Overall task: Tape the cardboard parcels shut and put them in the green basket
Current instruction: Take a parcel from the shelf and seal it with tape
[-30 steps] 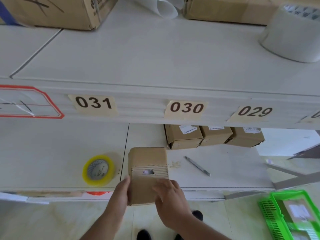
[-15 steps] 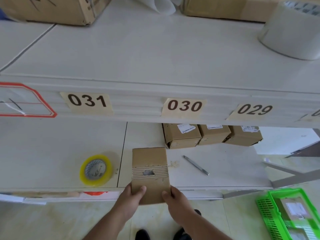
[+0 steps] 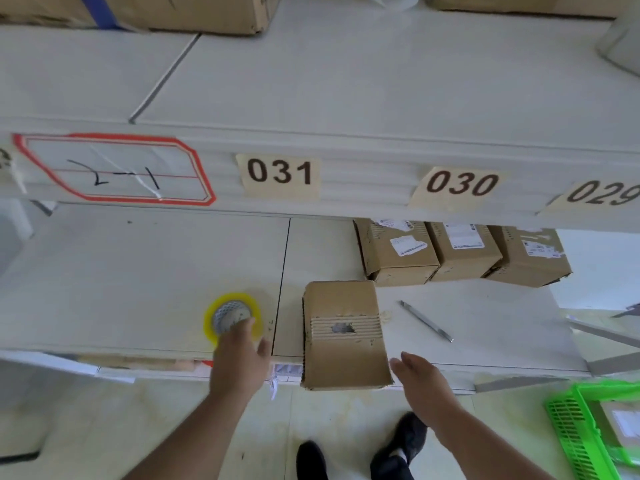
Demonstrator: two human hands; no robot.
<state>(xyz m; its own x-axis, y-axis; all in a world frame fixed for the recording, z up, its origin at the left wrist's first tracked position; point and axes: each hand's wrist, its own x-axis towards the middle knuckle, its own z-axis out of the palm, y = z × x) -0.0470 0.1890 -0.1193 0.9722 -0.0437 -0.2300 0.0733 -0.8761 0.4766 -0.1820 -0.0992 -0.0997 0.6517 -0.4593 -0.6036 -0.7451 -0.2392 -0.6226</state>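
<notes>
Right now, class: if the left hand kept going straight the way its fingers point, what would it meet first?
The left hand points at the yellow tape roll; its fingertips already overlap the roll's near edge, though contact is unclear.

Yellow tape roll [image 3: 232, 317], brown cardboard parcel [image 3: 343, 336], green slatted basket [image 3: 585, 434].

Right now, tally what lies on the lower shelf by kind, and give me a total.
Cardboard parcels: 4, one torn parcel at the front edge, three in a row at the back
Yellow tape roll: 1, under the left hand
Metal blade: 1
Total: 6
</notes>
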